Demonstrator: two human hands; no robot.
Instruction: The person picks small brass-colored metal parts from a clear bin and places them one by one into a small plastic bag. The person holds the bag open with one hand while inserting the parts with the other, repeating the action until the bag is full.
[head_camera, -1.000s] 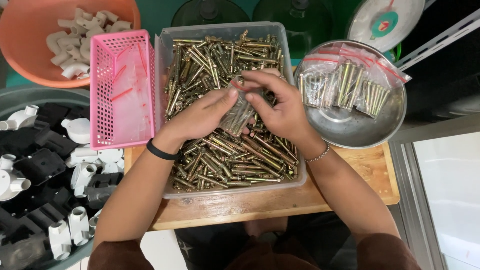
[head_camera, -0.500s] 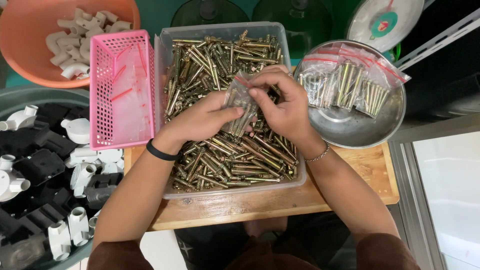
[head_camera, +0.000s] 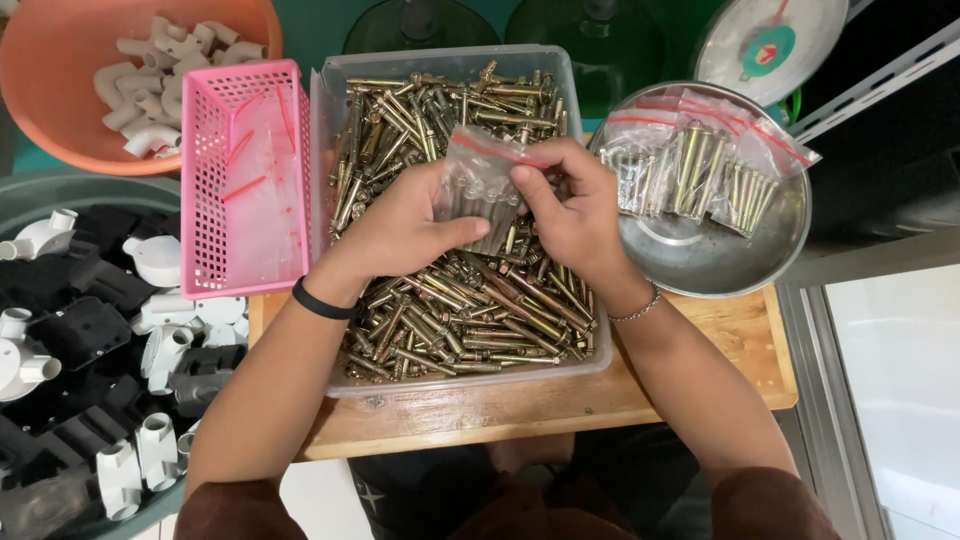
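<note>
A small clear zip bag (head_camera: 478, 188) with a red strip and several brass-coloured bolts inside is held between both hands above a clear plastic bin (head_camera: 575, 110) full of loose bolts (head_camera: 470, 310). My left hand (head_camera: 400, 225) grips the bag's lower left side. My right hand (head_camera: 565, 205) pinches its top edge by the red strip.
A metal bowl (head_camera: 700, 255) at right holds several filled bags of bolts (head_camera: 700, 165). A pink mesh basket (head_camera: 245, 180) sits left of the bin, an orange bowl of white pipe elbows (head_camera: 150, 70) behind it. White and black fittings (head_camera: 90, 340) fill a tub at left. A scale (head_camera: 770, 45) stands at back right.
Both hands lifted the bag a little and tilted it upright; the right hand's fingers moved up to the red strip at the bag's top.
</note>
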